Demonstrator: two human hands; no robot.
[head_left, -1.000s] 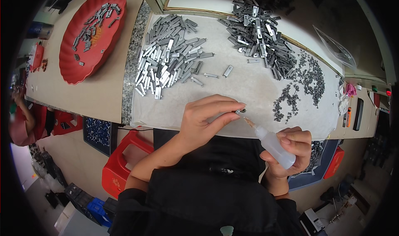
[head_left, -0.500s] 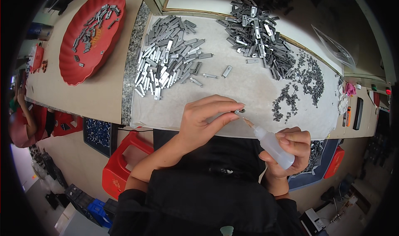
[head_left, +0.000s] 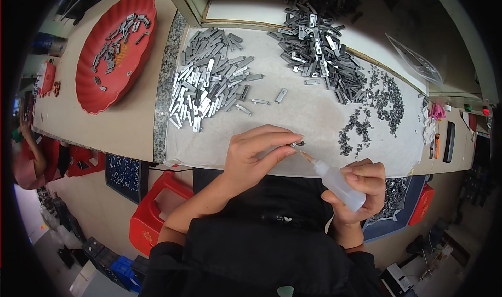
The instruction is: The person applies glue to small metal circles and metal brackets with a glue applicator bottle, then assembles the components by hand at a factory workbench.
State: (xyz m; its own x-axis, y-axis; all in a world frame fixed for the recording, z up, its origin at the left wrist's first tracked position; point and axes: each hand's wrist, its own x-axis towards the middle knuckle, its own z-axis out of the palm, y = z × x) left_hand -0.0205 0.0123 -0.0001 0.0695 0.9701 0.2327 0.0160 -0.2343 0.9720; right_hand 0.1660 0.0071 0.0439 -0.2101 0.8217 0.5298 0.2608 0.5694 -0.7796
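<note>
Between thumb and fingertips, my left hand (head_left: 256, 153) pinches a small metal part (head_left: 298, 144) above the table's front edge; the fingers hide most of it. My right hand (head_left: 363, 184) is wrapped round a translucent squeeze bottle (head_left: 340, 184), tilted so that its narrow nozzle tip (head_left: 306, 156) points up and left at that part. The tip is very close to the part; whether they touch I cannot tell. Beyond my left hand, a few single metal pieces (head_left: 281, 95) lie beside a heap of grey rectangular metal pieces (head_left: 209, 82).
A second heap of rectangular pieces (head_left: 321, 51) lies farther back, near scattered small dark parts (head_left: 387, 101). A red scalloped tray (head_left: 86, 95) holds more pieces at left. Red stools (head_left: 141, 226) stand below. Another person's arm (head_left: 35, 148) shows at far left.
Both hands, with the part and the bottle, have shifted slightly left in the picture. The whole view has moved a little. Both grips look the same.
</note>
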